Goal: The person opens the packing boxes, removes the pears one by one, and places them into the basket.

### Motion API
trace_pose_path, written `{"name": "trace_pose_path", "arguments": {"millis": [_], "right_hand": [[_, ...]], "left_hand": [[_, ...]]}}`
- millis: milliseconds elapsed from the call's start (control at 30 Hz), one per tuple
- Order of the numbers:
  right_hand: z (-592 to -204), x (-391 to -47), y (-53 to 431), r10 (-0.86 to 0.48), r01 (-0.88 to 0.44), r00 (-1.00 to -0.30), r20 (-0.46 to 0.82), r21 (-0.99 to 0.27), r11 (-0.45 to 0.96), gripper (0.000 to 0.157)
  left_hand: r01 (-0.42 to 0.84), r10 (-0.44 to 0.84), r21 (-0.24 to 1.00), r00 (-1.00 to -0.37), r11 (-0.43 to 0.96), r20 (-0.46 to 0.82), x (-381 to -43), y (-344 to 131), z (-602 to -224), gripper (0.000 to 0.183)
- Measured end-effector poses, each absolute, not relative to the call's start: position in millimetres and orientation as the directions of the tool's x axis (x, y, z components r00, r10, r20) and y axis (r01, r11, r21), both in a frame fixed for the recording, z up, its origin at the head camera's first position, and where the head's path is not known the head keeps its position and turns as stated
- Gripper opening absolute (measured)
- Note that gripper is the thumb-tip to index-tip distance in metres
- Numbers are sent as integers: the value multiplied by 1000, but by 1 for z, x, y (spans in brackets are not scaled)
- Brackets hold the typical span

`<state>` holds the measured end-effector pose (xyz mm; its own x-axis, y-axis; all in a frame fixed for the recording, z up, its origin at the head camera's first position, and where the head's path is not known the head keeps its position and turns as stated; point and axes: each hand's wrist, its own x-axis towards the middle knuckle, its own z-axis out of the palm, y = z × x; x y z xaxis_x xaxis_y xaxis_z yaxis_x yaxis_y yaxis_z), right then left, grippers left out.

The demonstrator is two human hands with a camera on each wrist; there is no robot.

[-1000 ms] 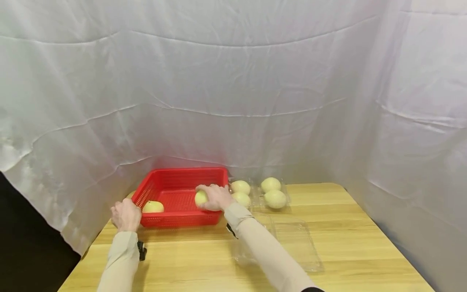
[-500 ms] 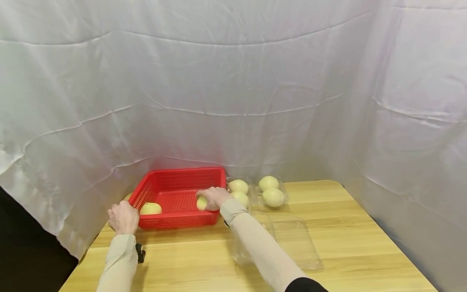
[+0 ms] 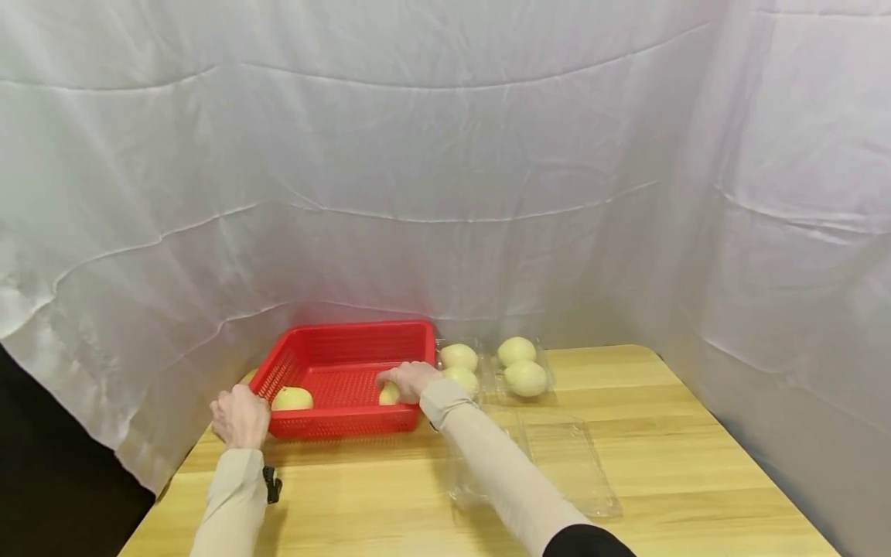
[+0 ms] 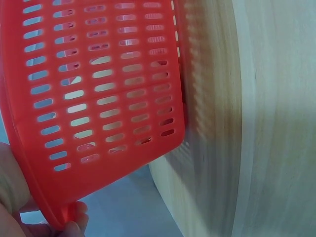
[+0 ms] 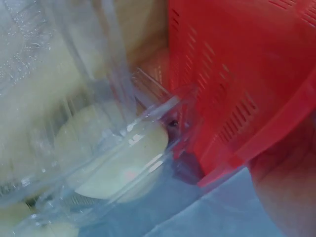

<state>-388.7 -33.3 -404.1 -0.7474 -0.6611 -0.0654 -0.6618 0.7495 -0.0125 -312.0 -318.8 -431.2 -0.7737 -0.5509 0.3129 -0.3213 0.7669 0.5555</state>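
Pale grey curtain (image 3: 445, 155): hangs in folds along the far, left and right sides. Wooden table (image 3: 376, 503): light, striped grain, below it. Red basket (image 3: 344, 423): perforated walls, upright on the far left part of the table. Clear plastic container (image 3: 567, 464): lies open just right of the basket; fruit in its far part, lid flat on the near side, partly under the right sleeve (image 3: 501, 487). Left sleeve (image 3: 226, 503): pale, reaching in from the near edge.

Left hand (image 3: 240, 416): fingers curled over the basket's rim at its left side, gripping it; left wrist view confirms. Right hand (image 3: 412, 379): reaches over the basket's near right corner, fingers bent round a yellow fruit (image 3: 388, 395), gripping it low inside; hand hides most of the fruit. Second yellow fruit (image 3: 292, 399): inside, near left corner. Four pale fruits (image 3: 525, 378): in the container, two left, two right. Black strap (image 3: 271, 484): at left wrist.
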Motion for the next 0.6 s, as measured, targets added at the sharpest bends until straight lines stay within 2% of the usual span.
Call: {"name": "trace_pose_path", "arguments": {"millis": [400,600], "right_hand": [[-389,-386,-35,-689,-683,-698,-195,-106,722,39],[-391,-386,-32,-710,-692,-683,-170,-161,704,38]], "left_hand": [[-332,-555,555,-775,763,300,-315,-322,-429,28],[-334,-548,548,-785,767,289,-316,-323,-430,28]]}}
